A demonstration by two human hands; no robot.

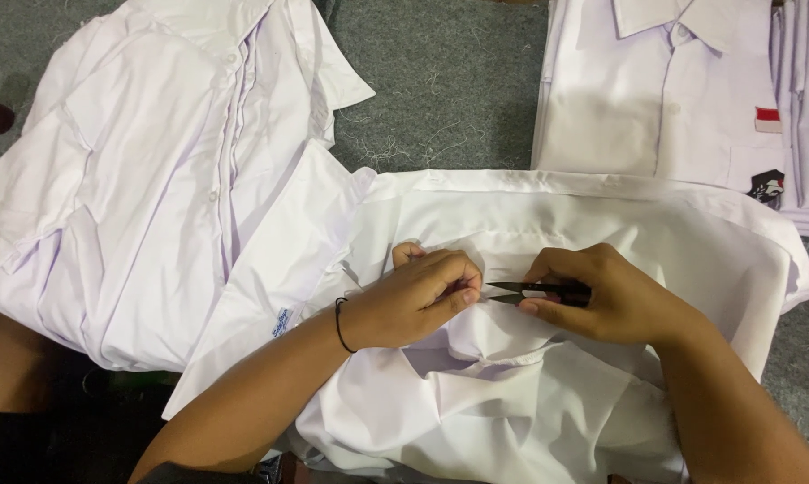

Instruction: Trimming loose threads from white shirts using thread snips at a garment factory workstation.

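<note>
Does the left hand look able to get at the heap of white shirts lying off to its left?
Probably yes: the left hand rests on the white shirt, and the heap of shirts lies beside it with nothing between.

The light is soft and even, with a faint violet cast on the white cloth. The shirt pile (pixel 162 179) at upper left looks bright but keeps its folds. Shadows are dim and short under the hands at centre and deeper at the lower left corner. Focus is sharp mid-frame; the edges soften slightly, with no glare.
</note>
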